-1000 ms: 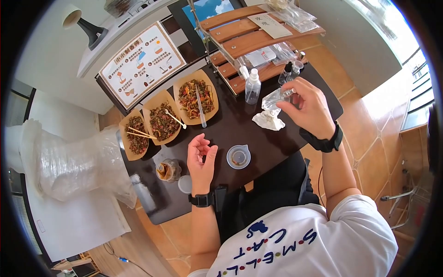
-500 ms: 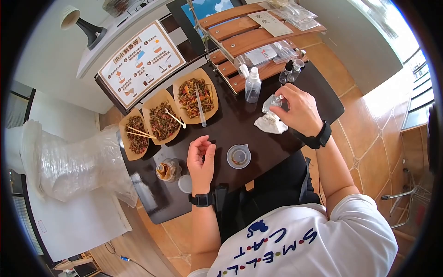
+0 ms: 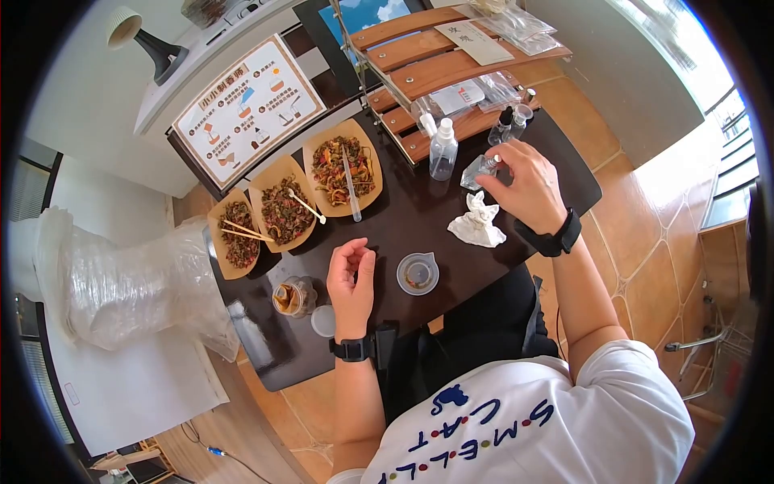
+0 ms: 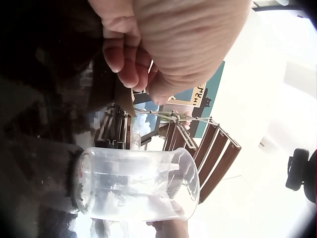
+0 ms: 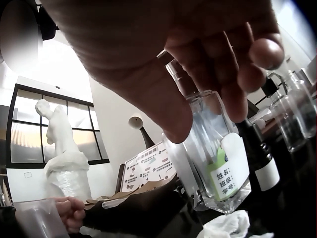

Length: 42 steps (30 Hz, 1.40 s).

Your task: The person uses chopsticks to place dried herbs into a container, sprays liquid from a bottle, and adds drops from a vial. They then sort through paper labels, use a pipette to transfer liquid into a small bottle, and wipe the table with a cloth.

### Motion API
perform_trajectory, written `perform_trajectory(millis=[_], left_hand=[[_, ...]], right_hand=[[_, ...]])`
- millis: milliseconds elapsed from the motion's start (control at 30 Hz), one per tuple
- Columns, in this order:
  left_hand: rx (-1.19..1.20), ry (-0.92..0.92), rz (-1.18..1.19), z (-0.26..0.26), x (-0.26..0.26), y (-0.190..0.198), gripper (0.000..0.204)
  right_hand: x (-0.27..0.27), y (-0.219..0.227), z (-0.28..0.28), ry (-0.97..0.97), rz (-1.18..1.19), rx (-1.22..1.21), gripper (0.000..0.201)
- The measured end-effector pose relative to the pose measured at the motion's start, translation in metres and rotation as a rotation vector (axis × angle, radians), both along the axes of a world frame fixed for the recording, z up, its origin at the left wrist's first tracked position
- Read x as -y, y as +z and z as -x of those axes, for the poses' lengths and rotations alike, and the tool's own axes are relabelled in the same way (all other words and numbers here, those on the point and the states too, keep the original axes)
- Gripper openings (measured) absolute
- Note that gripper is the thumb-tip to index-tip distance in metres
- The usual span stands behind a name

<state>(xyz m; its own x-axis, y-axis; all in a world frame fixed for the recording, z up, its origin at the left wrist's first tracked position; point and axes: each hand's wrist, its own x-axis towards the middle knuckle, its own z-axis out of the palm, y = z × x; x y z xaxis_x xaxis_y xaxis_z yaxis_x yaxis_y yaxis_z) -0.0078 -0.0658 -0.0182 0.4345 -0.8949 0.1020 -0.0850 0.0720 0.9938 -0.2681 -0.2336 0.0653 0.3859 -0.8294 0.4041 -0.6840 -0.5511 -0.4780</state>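
At the table's right side my right hand pinches a clear glass bottle near its neck, with thumb and fingers on opposite sides. A white and green label with printed characters shows on the bottle in the right wrist view. Just nearer to me lies a crumpled white tissue. My left hand hovers by the table's front part, fingers loosely curled, nothing in them. Right of it stands a clear plastic measuring cup, with a little residue at its bottom; it looms large in the left wrist view.
Several paper trays of dried plant mix stand at the back left, one with a plastic dropper on it. A spray bottle and a dark bottle stand near a slatted wooden rack. At left sits an open jar.
My right hand has lowered the glass bottle and shifted it back off the tissue, which now stands apart, more crumpled upward. The left hand stays almost still.
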Motion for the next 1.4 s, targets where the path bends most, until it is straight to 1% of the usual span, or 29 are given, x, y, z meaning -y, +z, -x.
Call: perform_trajectory(millis=[33, 67, 133, 567, 667, 833, 900, 967, 1067, 1133, 1200, 1267, 1333, 1400], left_hand=[[0.0, 0.0, 0.0, 0.0, 0.0, -0.001, 0.022], [0.006, -0.001, 0.01, 0.0, 0.0, -0.002, 0.022], [0.013, -0.002, 0.019, -0.001, 0.0, -0.003, 0.023], [0.024, 0.011, -0.004, 0.001, 0.0, 0.001, 0.02], [0.023, 0.014, 0.002, 0.0, 0.0, -0.002, 0.019], [0.052, 0.015, 0.003, 0.0, 0.001, 0.0, 0.02], [0.059, 0.013, -0.001, -0.001, 0.0, -0.002, 0.02], [0.051, 0.012, 0.0, -0.001, 0.0, -0.001, 0.02], [0.036, 0.01, 0.006, -0.001, 0.001, -0.002, 0.02], [0.027, 0.01, 0.013, 0.0, 0.0, -0.002, 0.02], [0.04, 0.012, 0.022, 0.0, 0.001, -0.002, 0.02], [0.049, 0.012, 0.014, 0.0, 0.001, -0.001, 0.02], [0.062, 0.013, 0.005, 0.001, 0.001, 0.001, 0.02], [0.08, 0.01, -0.002, 0.001, 0.001, 0.003, 0.019]], right_hand=[[0.001, -0.002, -0.001, 0.012, 0.06, -0.015, 0.031], [0.002, -0.002, -0.002, 0.012, 0.06, -0.014, 0.031], [0.003, -0.001, -0.005, 0.044, 0.187, -0.001, 0.032], [0.033, -0.013, -0.013, 0.097, 0.184, -0.062, 0.036], [0.038, -0.013, -0.015, 0.11, 0.14, -0.1, 0.037], [0.044, -0.011, -0.02, 0.184, 0.125, -0.052, 0.04], [0.047, -0.015, -0.02, 0.182, 0.122, -0.047, 0.041], [0.044, -0.01, -0.021, 0.178, 0.119, -0.042, 0.043], [0.03, 0.004, -0.018, 0.143, 0.139, 0.007, 0.042], [0.021, 0.008, -0.011, 0.052, 0.143, 0.155, 0.043], [0.017, 0.005, -0.002, 0.016, 0.124, 0.158, 0.041], [0.016, -0.004, 0.006, -0.061, -0.119, 0.201, 0.038], [0.02, -0.02, 0.014, -0.054, -0.11, 0.18, 0.038], [0.021, -0.028, 0.017, -0.065, -0.315, 0.163, 0.042]])
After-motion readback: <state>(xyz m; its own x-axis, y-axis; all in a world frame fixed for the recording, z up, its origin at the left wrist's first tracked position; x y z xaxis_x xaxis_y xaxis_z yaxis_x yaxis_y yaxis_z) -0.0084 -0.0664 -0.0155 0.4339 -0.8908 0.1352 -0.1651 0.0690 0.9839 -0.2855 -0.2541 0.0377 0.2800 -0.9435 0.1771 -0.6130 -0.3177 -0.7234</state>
